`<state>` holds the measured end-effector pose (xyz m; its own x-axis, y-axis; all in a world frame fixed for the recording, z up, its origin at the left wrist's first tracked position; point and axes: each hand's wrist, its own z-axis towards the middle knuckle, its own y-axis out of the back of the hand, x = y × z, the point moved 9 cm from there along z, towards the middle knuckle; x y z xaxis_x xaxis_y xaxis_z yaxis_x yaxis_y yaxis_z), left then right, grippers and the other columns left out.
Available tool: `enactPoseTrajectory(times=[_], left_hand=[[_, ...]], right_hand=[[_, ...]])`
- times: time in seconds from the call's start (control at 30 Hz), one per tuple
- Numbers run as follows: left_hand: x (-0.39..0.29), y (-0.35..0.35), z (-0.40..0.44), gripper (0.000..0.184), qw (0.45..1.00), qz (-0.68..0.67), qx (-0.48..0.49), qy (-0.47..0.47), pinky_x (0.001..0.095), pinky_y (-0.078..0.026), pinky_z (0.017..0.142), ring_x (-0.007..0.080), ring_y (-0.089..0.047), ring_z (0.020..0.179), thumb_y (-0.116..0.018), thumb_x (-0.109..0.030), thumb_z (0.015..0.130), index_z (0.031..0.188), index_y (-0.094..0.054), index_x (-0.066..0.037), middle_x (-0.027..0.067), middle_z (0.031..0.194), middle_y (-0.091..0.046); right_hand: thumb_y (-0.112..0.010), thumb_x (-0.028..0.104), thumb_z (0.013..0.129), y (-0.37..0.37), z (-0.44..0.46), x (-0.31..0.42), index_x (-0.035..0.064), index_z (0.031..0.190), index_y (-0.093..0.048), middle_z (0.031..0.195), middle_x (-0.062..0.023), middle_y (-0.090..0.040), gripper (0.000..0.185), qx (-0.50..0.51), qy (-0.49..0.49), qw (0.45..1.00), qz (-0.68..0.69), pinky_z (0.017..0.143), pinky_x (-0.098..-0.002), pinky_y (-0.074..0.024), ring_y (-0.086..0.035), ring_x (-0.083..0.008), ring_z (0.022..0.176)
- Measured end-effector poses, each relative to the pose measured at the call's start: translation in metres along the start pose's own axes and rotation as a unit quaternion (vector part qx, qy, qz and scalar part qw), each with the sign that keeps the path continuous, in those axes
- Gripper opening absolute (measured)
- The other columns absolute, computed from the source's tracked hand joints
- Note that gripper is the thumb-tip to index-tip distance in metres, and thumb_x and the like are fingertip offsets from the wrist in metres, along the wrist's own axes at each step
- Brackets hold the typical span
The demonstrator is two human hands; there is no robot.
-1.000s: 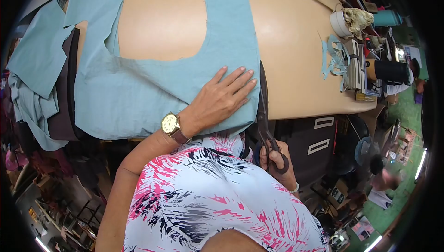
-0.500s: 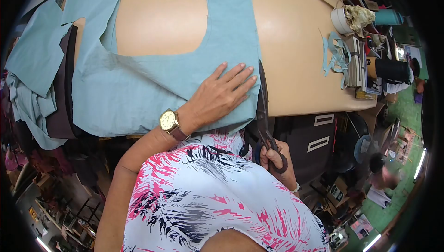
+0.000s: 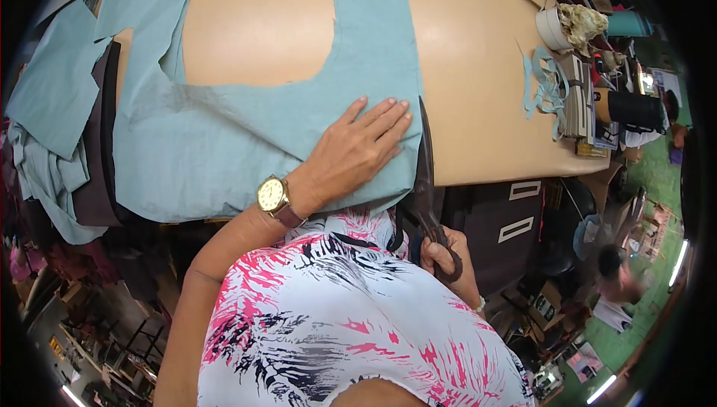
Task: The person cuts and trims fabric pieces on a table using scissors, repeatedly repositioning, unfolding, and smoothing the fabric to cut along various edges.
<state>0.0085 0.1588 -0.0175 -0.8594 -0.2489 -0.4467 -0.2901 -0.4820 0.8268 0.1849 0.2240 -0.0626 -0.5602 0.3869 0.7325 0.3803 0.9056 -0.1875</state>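
A light blue cloth (image 3: 224,153) with a wide curved cut-out lies over the tan tabletop, its lower edge hanging near my body. Flat on its lower right part rests my left hand (image 3: 352,149), fingers outstretched and a watch on the wrist. Below the table edge, my right hand (image 3: 452,258) is wrapped round the handles of large dark scissors (image 3: 424,175). Their long blades run upward along the cloth's right edge, the tip around the level of my left fingertips. How much cloth lies between the blades I cannot tell.
More blue cloth pieces (image 3: 56,93) hang at the left. Thin blue scraps (image 3: 549,86) lie by a stack of books (image 3: 575,97) on the right, near a white container (image 3: 551,30) and a dark cylinder (image 3: 631,110). Another person (image 3: 620,276) is at the far right.
The scissors' handles have come closer together in my right hand, and the blades look more closed. My left hand stays flat on the cloth, almost unmoved.
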Motion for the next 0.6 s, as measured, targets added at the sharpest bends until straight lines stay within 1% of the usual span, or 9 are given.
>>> enactPoseTrajectory(times=[0.07,0.17,0.27,0.37,0.6], left_hand=[[0.001,0.0,0.0,0.039,1.0,0.0,-0.009,0.005,0.0416,-0.038,0.093,0.0215,-0.047,0.115,-0.059,-0.016,0.08,0.116,-0.051,-0.004,0.009,0.124,-0.05],[0.0,-0.004,0.001,0.035,0.999,0.035,-0.003,-0.007,0.0415,-0.04,0.091,0.0217,-0.049,0.113,-0.056,-0.011,0.079,0.113,-0.053,-0.003,0.0091,0.121,-0.052],[-0.002,0.001,0.002,0.034,0.999,0.044,-0.008,-0.012,0.0418,-0.042,0.09,0.0217,-0.05,0.112,-0.053,-0.007,0.077,0.11,-0.055,-0.002,0.0093,0.119,-0.054],[-0.004,0.003,0.0,0.036,0.999,0.033,-0.008,-0.012,0.042,-0.042,0.09,0.0219,-0.051,0.111,-0.051,-0.006,0.075,0.11,-0.055,-0.002,0.01,0.119,-0.053],[-0.016,0.006,-0.006,0.035,0.999,0.032,-0.009,-0.036,0.0412,-0.042,0.09,0.0225,-0.051,0.111,-0.051,-0.008,0.075,0.109,-0.055,-0.001,0.0104,0.119,-0.054]], right_hand=[[-0.065,0.019,0.077,-0.001,-0.001,0.002,0.0007,0.074,-0.05,0.051,-0.0013,-0.049,0.024,-0.005,-0.008,1.0,-0.021,0.04,-0.019,-0.0348,-0.046,-0.0072,0.04],[-0.066,0.023,0.076,-0.001,-0.003,0.004,0.0007,0.074,-0.05,0.052,-0.0023,-0.049,0.027,-0.021,-0.032,0.998,-0.042,0.041,-0.02,-0.036,-0.047,-0.0081,0.042],[-0.066,0.029,0.073,-0.006,-0.003,0.006,0.0006,0.073,-0.05,0.054,-0.0038,-0.05,0.033,0.004,0.015,0.999,0.034,0.042,-0.0215,-0.0376,-0.048,-0.0095,0.044],[-0.066,0.034,0.072,-0.005,0.003,0.004,0.0001,0.074,-0.05,0.055,-0.005,-0.05,0.037,0.004,0.029,0.999,0.02,0.043,-0.0222,-0.0389,-0.049,-0.0106,0.045],[-0.065,0.035,0.073,-0.012,0.015,0.012,0.0001,0.074,-0.049,0.054,-0.0046,-0.049,0.038,-0.01,0.04,0.999,0.032,0.045,-0.022,-0.0397,-0.049,-0.0109,0.045]])
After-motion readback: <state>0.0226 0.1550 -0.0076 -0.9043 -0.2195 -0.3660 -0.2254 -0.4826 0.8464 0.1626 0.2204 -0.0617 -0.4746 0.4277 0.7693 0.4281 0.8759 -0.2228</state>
